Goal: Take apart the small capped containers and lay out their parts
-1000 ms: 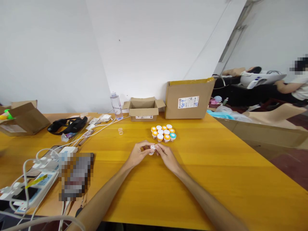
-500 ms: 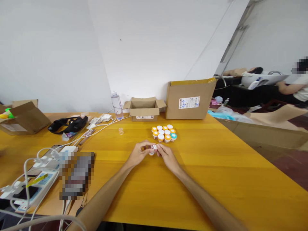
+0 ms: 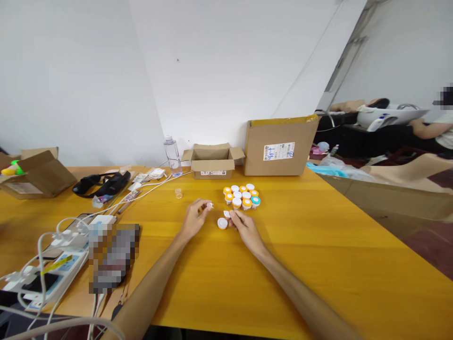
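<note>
Fingers (image 3: 204, 203) of the left hand (image 3: 193, 219) pinched a white scrap (image 3: 210, 206). Those of the right hand (image 3: 248, 233), nearly closed, held a printed piece (image 3: 227, 214) by a white jar (image 3: 222, 223).

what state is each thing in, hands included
left hand, pinching small white piece
right hand, pinching marked white piece
round white container, open or shut unclear
clustered jars, lidded
bottle, upright, capped
box beside bottle, open
large box, top edge taped
far left box, open
</note>
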Tool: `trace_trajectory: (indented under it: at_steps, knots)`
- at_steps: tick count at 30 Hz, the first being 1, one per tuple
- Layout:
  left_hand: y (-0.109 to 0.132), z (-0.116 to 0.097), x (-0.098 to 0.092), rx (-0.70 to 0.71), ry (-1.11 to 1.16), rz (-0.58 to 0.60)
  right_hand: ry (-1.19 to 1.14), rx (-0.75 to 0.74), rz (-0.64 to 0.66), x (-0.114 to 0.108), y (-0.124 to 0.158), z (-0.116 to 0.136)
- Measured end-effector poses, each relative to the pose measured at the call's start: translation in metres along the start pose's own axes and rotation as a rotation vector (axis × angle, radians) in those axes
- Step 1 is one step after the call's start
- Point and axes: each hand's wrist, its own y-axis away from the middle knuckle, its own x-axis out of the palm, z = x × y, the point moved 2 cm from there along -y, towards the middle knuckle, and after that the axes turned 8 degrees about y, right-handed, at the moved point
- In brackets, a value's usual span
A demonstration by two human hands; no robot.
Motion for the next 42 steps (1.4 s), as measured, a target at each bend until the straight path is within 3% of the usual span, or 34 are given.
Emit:
trace_trajectory:
  at_steps: [4,7,12,15,17,19,22,26,29,37,42]
  knots:
    - [-0.006,0.012,-0.026,-0.062,-0.288,-0.133,-0.031,-0.020,0.020,0.001,0.001,0.002]
    - [-0.007,0.016,-0.040,-0.157,-0.518,-0.167,-0.057,-0.024,0.032,0.001,0.001,0.003]
    - [-0.004,0.014,-0.046,-0.290,-0.772,-0.174,-0.085,0.001,0.022,0.002,0.001,0.000]
    - [-0.003,0.013,-0.045,-0.295,-0.812,-0.236,-0.108,0.011,0.014,0.004,0.001,-0.002]
    - [-0.003,0.013,-0.040,-0.233,-0.740,-0.260,-0.140,0.017,0.002,0.004,0.001,-0.002]
    - [-0.002,0.012,-0.031,-0.135,-0.572,-0.208,-0.169,0.018,-0.005,0.004,0.001,-0.001]
    - [0.001,0.008,-0.008,-0.055,-0.216,0.024,-0.195,0.009,-0.007,0.003,0.001,0.001]
    - [0.010,0.001,0.019,-0.097,0.169,0.245,-0.204,-0.016,-0.012,0.001,0.000,0.005]
    - [0.013,0.000,0.027,-0.137,0.289,0.265,-0.212,-0.021,0.005,0.001,0.000,0.007]
    - [0.013,-0.004,0.024,-0.138,0.355,0.217,-0.185,-0.009,-0.035,0.003,0.000,-0.001]
    - [0.015,-0.008,0.027,-0.157,0.398,0.242,-0.048,-0.051,0.043,0.001,0.001,0.002]
